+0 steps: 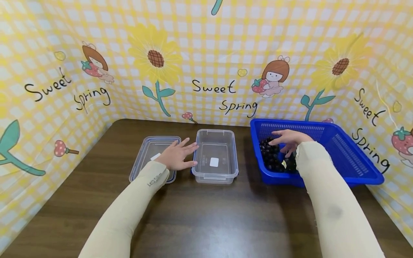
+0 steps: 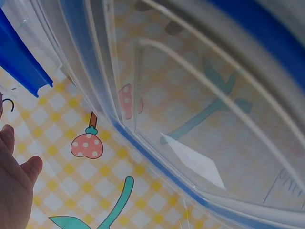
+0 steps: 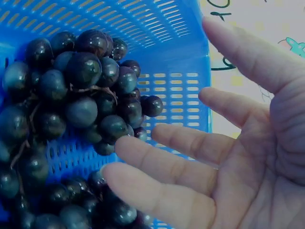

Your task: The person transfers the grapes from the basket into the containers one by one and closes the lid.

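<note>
My right hand (image 1: 288,140) reaches over the side wall of a blue plastic basket (image 1: 322,178), fingers spread and nothing between them. Dark purple-black grapes (image 1: 274,159) lie in bunches at the basket's left side; in the right wrist view the fingertips (image 3: 126,145) come right up to the grapes (image 3: 86,112). On the left, my left hand (image 1: 177,156) has its fingers extended, the tips at the left rim of a clear plastic box (image 1: 214,147) without a lid. Under that hand and wrist, a clear lid with a blue seal (image 1: 145,143) lies on the table.
The brown wooden table (image 1: 206,215) carries the lid, box and basket in a row. Behind and on both sides hangs a yellow-checked cloth (image 1: 200,53) with printed sunflowers and lettering. A white label (image 1: 214,162) shows on the box's bottom.
</note>
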`<state>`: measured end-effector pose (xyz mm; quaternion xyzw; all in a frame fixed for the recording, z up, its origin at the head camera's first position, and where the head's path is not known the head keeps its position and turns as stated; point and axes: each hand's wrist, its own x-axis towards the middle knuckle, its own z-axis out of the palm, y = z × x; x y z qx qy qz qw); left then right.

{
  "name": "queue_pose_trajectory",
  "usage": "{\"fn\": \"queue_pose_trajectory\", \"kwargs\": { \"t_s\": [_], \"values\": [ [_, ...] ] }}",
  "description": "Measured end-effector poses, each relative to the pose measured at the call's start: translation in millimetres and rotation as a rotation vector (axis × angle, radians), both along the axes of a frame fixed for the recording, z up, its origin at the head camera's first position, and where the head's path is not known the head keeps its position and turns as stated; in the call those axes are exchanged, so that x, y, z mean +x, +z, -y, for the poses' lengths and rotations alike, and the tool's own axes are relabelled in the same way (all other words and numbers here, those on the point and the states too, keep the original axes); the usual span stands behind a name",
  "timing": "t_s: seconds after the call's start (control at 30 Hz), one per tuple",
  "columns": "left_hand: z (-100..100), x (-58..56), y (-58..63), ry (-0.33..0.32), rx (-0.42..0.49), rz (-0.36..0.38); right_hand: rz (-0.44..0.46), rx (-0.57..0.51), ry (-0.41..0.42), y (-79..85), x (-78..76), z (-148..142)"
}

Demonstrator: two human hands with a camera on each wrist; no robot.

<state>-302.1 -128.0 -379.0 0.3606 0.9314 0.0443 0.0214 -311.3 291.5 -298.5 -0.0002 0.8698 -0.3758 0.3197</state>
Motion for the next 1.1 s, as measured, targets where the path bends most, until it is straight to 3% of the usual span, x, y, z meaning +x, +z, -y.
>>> {"fn": "queue_pose_trajectory", "kwargs": {
  "t_s": [0.2,0.47,0.83,1.1],
  "values": [
    [-4,1.3,-0.3,0.002,-0.003,0.012,0.007,-0.011,-0.046,-9.6,-2.7,0],
    [-4,1.9,-5.2,0.001,-0.004,0.036,-0.009,0.091,-0.061,-26.9,-1.7,-2],
    [-1,-3.6,3.2,0.005,-0.057,0.025,0.029,-0.03,-0.094,-30.3,-4.2,-1],
    [1,0.5,0.5,0.011,-0.034,0.04,-0.037,0.122,-0.01,-38.0,-10.0,4]
  ]
}}
